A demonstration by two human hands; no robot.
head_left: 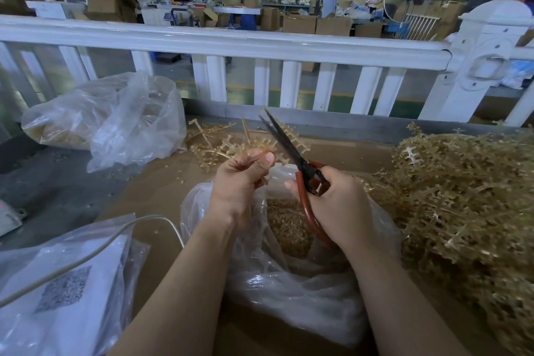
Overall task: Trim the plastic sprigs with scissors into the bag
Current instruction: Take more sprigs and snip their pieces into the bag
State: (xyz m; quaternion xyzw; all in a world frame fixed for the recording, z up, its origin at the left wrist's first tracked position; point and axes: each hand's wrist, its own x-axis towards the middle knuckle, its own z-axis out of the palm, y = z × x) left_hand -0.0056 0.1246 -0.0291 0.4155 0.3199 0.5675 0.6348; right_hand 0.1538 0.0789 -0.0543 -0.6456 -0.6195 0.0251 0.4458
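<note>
A thin, knobbly gold-tan plastic sprig (pixel 254 152) with short side nubs is pinched between the thumb and curled fingers of the left hand (pixel 239 179), its stem running through the fist and poking out below the fingers. The right hand (pixel 338 202) grips a pair of scissors with dull black blades and glossy red looped handles (pixel 297 162); its fingers are curled through and around the loops. The blades are slightly parted and point toward 11 o'clock, passing just beside the sprig's tip at its 3 o'clock side; whether they touch it cannot be told.

Below both hands sits an open, crinkled clear plastic bag (pixel 289 277), its mouth holding a granular heap of small tan trimmed pieces (pixel 289 225). At 3 o'clock from the bag a big tangled mound of uncut gold sprigs (pixel 462 211) rises, bristly and cross-shaped in places. More loose sprigs (pixel 211 147) lie at 12 o'clock, behind the left hand. Everything rests on a flat brown cardboard sheet (pixel 161 191).

At 10 o'clock a second clear bag (pixel 115 118), rumpled, holds tan material. At 8 o'clock lies a clear sleeve with white paper bearing a blurred square code (pixel 66 289), crossed by a pale cable (pixel 95 251). A glossy white railing (pixel 231 43) spans the far side.
</note>
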